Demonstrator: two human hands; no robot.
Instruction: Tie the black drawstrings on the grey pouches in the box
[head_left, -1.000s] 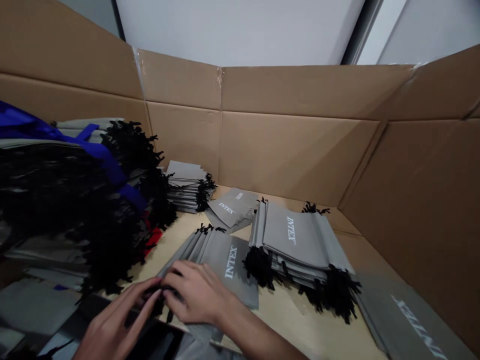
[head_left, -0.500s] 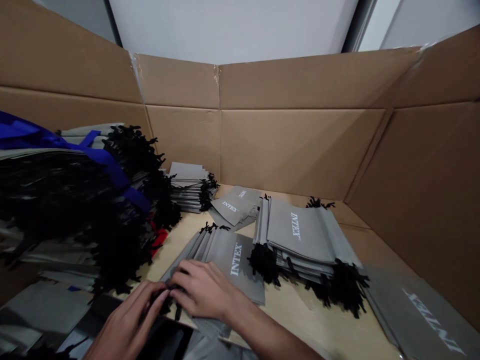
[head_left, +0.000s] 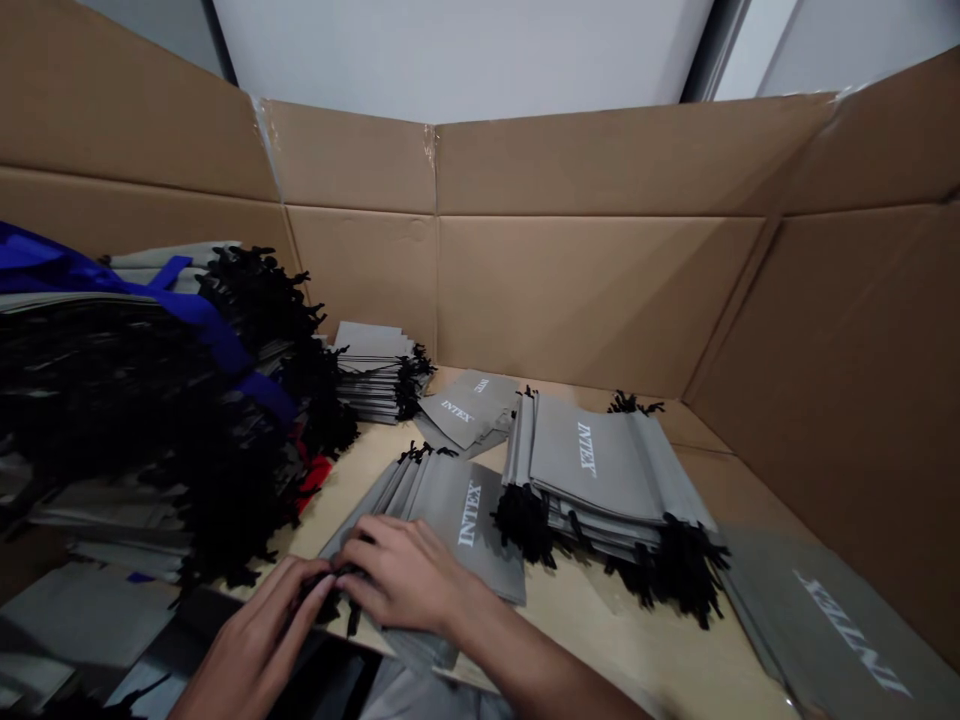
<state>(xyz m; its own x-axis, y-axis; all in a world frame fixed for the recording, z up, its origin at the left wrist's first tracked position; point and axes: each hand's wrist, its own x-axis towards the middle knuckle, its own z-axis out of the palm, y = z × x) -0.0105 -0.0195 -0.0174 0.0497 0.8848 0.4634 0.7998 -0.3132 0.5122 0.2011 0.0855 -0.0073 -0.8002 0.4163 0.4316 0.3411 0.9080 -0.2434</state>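
Tabletop (head_left: 592, 625), black cord (head_left: 353, 618) seemingly between hands (head_left: 259, 630) (head_left: 409, 575)

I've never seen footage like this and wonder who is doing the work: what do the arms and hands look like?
They are a person's. The left hand and right hand are bare, without gloves; no sleeve, ring or watch shows on the visible parts.

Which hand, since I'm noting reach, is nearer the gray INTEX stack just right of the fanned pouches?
The right hand. It is at the near end of the fanned pouches, left of the stack; the left hand is farther left, its fingers meeting the right's.
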